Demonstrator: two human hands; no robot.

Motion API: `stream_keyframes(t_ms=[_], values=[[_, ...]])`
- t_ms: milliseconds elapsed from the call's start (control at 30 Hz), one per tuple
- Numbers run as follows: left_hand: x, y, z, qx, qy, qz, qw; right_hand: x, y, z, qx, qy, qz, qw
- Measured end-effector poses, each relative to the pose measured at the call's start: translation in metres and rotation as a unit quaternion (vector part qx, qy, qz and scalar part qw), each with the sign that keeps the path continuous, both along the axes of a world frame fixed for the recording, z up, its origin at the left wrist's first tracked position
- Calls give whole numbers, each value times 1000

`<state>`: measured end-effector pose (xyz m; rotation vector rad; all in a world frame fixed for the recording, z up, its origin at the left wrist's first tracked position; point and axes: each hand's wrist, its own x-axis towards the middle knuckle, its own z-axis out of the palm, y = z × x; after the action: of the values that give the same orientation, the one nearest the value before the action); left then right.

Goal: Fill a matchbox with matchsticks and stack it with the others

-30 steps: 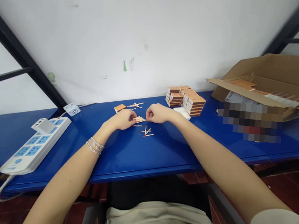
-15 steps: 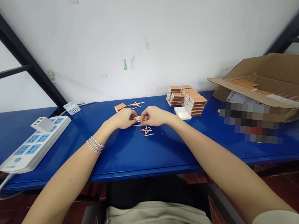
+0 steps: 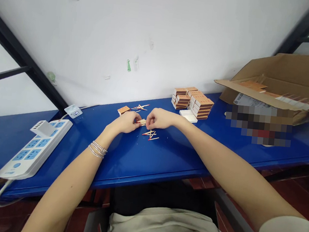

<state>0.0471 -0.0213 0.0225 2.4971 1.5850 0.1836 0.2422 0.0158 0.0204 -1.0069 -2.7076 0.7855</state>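
A small bundle of matches (image 3: 142,121) with red heads sticks out from the pinched fingers of my left hand (image 3: 128,122). Close beside it, my right hand (image 3: 160,118) has its thumb and fingers pressed together; whatever lies between them is hidden. Just below those fingertips, several loose matches (image 3: 152,138) lie crossed on the blue table (image 3: 150,163). Another loose heap of matches (image 3: 141,107) lies farther back, behind my hands. An orange-topped matchbox (image 3: 123,110) rests just behind my left hand.
Stacked matchboxes (image 3: 196,102) stand near the wall, with a white open tray (image 3: 188,116) in front. At right is an open cardboard carton (image 3: 255,89) holding more boxes. A white power strip (image 3: 38,148) and a plug-like white device (image 3: 74,111) occupy the left.
A single match that lay under my hands is gone from the table. My right fingertips have drawn slightly away from the bundle, closer to the near loose matches. My left hand stays nearly still.
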Motion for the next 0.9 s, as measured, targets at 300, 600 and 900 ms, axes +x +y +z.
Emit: stream_keyframes(t_ms=[300, 600, 900], values=[[-2, 2, -3, 2, -11, 1, 1000, -10, -5, -6, 77, -2, -70, 995], [-2, 3, -2, 14, -2, 0, 1000, -10, -5, -5, 81, -34, -73, 993], [0, -1, 1, -2, -19, 18, 1000, 12, 3, 9, -4, -45, -5, 999]])
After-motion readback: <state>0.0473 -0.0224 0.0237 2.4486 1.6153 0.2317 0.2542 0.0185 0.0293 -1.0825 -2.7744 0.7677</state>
